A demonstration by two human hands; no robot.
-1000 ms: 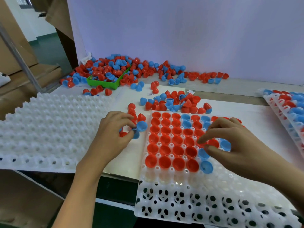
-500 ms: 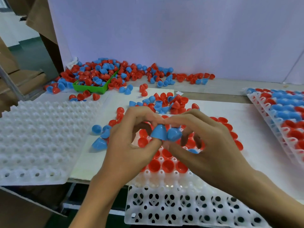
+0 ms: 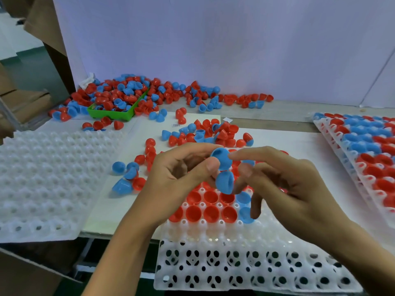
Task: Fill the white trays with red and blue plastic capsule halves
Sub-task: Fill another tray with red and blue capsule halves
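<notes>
White tray (image 3: 245, 265) lies in front of me on the surface (image 3: 277, 150), its far rows filled with red and blue halves. Above it my left hand (image 3: 179, 178) pinches the upper blue half (image 3: 222, 158); my right hand (image 3: 284, 186) grips the lower blue half (image 3: 224, 182).

I see open, unfilled pockets along the near rows of the centre tray (image 3: 245, 265), reachable from the front. Loose capsule halves (image 3: 128, 178) lie on the bench (image 3: 288, 144) just left of it, and a heap (image 3: 205, 133) crowds its far edge. Bare bench separates it from the filled tray (image 3: 367, 150) on the right.
</notes>
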